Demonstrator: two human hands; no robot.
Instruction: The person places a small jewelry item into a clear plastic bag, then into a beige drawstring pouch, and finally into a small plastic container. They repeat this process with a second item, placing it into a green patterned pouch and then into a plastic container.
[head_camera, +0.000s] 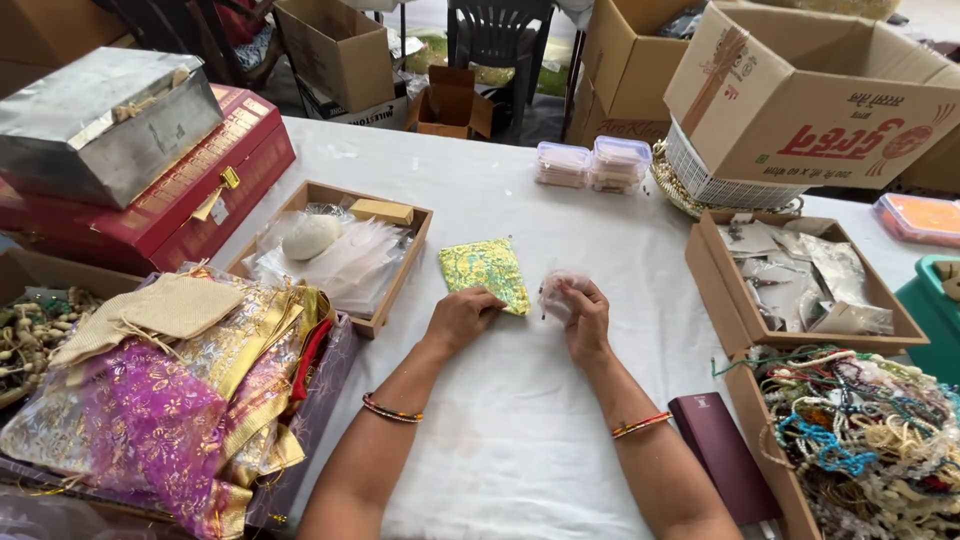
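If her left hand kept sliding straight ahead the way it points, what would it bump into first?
The left hand already rests on the near edge of the green-gold pouch, so that comes first. Beyond it lies bare white tablecloth; depth is hard to judge.

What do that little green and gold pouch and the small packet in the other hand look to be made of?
The pouch under the left hand looks like woven brocade fabric: shiny green and gold pattern, soft edges. The packet in the right hand seems thin clear plastic, crinkled and see-through; its contents are unclear.

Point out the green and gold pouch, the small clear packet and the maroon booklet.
green and gold pouch (485, 270): head view, middle of its patterned cloth.
small clear packet (556, 290): head view, top showing above the right hand (585, 318).
maroon booklet (722, 452): head view, middle of cover.
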